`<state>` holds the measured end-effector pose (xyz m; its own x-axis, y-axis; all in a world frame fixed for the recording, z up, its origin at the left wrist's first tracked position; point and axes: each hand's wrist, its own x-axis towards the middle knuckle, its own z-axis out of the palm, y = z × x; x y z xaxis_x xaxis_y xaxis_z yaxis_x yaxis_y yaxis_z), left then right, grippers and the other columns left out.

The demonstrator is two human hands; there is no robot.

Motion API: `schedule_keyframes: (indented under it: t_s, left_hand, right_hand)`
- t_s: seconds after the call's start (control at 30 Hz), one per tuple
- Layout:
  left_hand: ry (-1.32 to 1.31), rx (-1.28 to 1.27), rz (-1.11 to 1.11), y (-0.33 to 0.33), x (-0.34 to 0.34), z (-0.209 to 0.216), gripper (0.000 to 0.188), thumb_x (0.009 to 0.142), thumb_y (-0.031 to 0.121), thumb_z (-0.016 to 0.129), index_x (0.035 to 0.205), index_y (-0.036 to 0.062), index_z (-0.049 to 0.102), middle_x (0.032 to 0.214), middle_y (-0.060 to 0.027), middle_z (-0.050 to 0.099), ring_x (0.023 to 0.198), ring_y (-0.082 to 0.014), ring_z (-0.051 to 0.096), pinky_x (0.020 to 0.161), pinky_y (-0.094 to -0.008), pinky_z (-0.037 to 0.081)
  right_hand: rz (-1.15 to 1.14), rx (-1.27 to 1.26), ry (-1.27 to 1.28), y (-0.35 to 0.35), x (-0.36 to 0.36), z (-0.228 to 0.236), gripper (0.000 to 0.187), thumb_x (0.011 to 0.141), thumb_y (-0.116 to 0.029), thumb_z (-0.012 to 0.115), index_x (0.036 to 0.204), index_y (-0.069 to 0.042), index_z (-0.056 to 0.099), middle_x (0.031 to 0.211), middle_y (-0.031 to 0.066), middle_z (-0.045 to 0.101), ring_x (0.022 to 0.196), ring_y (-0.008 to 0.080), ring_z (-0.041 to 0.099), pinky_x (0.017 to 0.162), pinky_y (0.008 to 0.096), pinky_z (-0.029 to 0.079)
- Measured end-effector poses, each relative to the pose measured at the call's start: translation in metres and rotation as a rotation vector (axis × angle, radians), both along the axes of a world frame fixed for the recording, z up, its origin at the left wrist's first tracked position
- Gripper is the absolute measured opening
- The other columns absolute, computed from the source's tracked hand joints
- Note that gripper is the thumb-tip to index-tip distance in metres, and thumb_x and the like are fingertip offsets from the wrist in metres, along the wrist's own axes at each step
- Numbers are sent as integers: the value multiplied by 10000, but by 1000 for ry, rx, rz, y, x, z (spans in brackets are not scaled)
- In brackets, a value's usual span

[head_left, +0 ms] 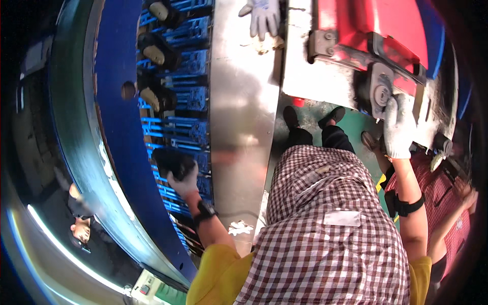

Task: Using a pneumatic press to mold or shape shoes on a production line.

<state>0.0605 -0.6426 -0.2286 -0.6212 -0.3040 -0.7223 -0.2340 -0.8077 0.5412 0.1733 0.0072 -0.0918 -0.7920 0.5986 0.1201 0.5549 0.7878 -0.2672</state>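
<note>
My left hand [185,179], in a whitish glove, is closed on a black shoe [170,161] over the blue rack. Several dark shoes with tan insides stand farther along the same rack, among them a near one [157,97]. My right hand [399,127], also gloved, reaches to the red machine [371,28]. Its fingers look stretched out and touch the edge of a grey metal block [381,91] with a round centre. A dark shape beside that block is too unclear to name.
Between rack [193,101] and machine runs a shiny metal table [239,107], with a grey-white glove [262,18] at its far end. A blue panel [119,112] borders the rack on the left. Another person in a red checked garment [422,188] is close on my right.
</note>
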Motion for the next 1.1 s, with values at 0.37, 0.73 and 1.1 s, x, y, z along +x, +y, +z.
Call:
schedule_keyframes:
  t_s: [0.37,0.73,1.1]
  left_hand:
    - [225,374,-898,216,33,162,1129,732,330,806,1676,89,234,1671,-194,344,1505,-474,371,1172,-775,265]
    - [624,-13,-1661,447,1,176,1130,704,112,867,1645,-10,254,1659,-153,372,1536,-297,374,1274,-425,303]
    - [1474,-601,-1127,782,-111,419,861,975,127,687,1673,32,192,1617,-273,389,1460,-330,451,1206,-406,382]
  right_hand:
    - [114,-110,221,10,16,-13,191,879,-243,698,895,-63,638,864,178,570,837,379,580,764,499,466]
    - [328,-1436,451,18,57,125,1081,913,-120,703,1713,-112,-24,1785,144,-27,1587,246,222,1250,392,285]
    - [-375,-943,986,220,148,57,945,709,-92,808,1585,-23,463,1447,207,603,1301,279,606,1141,370,458]
